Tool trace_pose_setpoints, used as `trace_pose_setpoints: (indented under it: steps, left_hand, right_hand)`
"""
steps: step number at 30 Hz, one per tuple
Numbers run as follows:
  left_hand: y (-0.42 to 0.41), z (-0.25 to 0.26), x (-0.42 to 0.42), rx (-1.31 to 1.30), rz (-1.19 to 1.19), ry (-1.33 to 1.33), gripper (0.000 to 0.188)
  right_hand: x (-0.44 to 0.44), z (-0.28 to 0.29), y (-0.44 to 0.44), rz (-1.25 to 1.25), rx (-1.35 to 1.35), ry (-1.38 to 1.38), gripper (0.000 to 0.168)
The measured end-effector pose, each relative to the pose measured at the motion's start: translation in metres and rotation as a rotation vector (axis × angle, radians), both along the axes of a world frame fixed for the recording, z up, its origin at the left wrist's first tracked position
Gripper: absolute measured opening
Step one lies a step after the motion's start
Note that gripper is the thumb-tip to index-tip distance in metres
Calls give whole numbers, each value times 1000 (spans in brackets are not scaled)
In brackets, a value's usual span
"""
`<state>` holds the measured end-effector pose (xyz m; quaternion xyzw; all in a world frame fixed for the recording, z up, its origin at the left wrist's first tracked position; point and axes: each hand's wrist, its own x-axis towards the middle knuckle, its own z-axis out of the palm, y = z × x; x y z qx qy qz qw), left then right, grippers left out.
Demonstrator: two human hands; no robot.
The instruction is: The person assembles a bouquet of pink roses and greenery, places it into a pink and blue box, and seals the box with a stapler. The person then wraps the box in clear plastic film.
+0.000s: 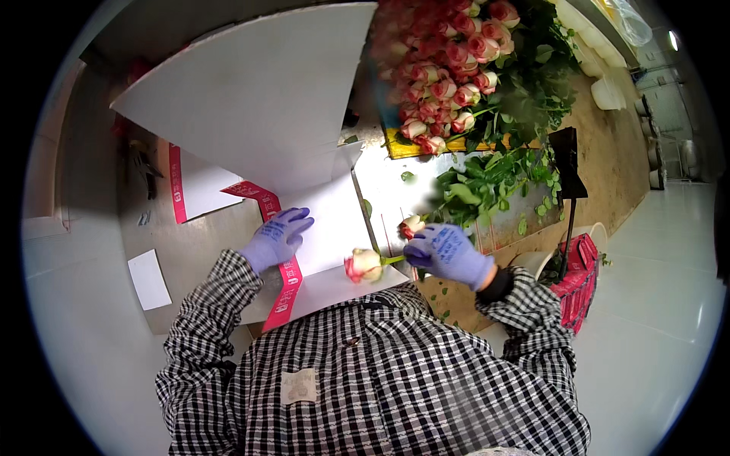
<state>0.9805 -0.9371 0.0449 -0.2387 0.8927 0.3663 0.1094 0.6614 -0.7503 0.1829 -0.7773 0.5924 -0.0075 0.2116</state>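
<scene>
My right hand (447,253), in a purple glove, grips the stem of a pink-and-white rose (364,265). The bloom points left, over the near part of a folded white cardboard sheet (328,222) with a printed red border. Another rose (412,226) shows just beyond my right fingers; whether they hold it too, I cannot tell. My left hand (278,236), gloved alike, lies on the sheet's left side by the red border, fingers apart. A large white panel (256,97) rises at the far side of the sheet.
Many pink-and-white roses (445,85) lie piled at the back right. Leafy stems (485,188) spread nearer. Pliers (149,171), another red-edged sheet (208,185) and a white card (149,279) lie left. A black post (570,228) and red bag (579,285) stand right.
</scene>
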Motion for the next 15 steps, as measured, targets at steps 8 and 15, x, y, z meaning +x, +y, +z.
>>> trace_pose_setpoints:
  steps: [8,15]
  left_hand:
    - [5,21,0,43,60,-59,54]
    - [20,13,4,-155,-62,-52,71]
  right_hand:
    - [-80,-43,-7,-282,-39,484,34]
    - [-123,-107,-10,-53,198,567,40]
